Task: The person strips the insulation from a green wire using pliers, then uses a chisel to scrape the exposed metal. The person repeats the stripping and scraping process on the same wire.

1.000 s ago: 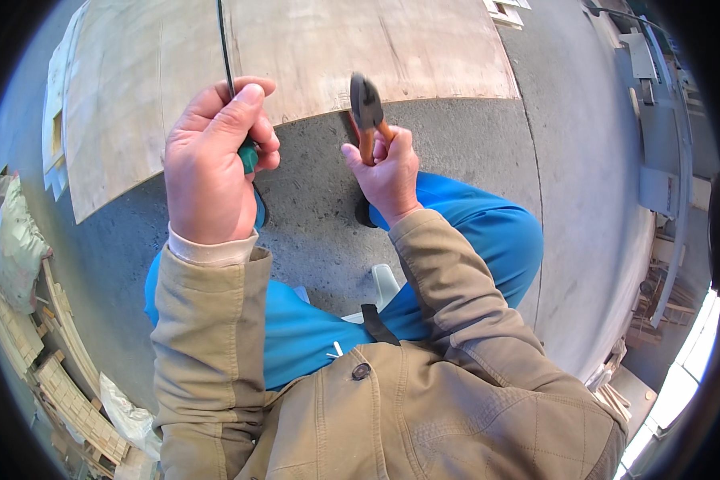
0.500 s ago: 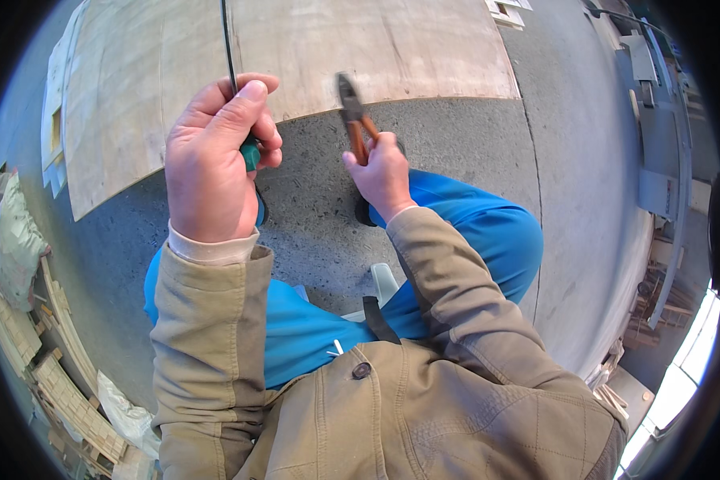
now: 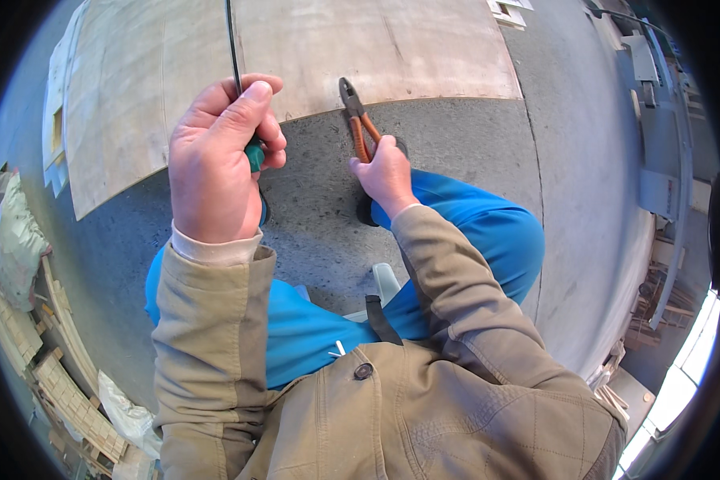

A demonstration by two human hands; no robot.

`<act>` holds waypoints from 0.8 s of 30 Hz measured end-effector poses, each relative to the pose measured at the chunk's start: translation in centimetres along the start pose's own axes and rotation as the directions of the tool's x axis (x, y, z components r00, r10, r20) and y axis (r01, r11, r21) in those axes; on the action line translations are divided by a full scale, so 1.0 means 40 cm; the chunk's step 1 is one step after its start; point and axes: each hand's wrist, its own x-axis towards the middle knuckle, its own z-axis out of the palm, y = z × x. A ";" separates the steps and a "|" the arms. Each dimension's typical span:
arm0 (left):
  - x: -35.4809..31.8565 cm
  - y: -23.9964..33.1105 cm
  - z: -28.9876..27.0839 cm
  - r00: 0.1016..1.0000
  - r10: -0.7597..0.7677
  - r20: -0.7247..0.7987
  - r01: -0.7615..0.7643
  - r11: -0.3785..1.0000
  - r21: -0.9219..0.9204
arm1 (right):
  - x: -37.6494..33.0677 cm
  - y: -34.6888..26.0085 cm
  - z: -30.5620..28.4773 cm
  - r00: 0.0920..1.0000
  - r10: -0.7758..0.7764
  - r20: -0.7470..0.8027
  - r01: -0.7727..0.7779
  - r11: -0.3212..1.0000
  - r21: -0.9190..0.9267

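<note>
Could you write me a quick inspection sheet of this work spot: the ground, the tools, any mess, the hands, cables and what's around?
Surface: grey concrete floor with a plywood sheet lying on it.
Job's things: pliers with orange handles; a green-handled tool, mostly hidden by the fingers.
Clutter: a sack and stacked boards at the left rim.
Hands: left hand closed around the green-handled tool and a black cable; right hand holds the pliers by the handles, nose pointing away.
Cables: the black cable runs up from the left fist and out of the picture.
Surroundings: grey metal equipment at right.
</note>
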 end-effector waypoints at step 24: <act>0.003 -0.004 -0.019 0.999 0.003 -0.033 -0.002 0.999 0.034 | -0.030 -0.007 -0.099 0.920 -0.180 0.348 -0.179 0.596 0.783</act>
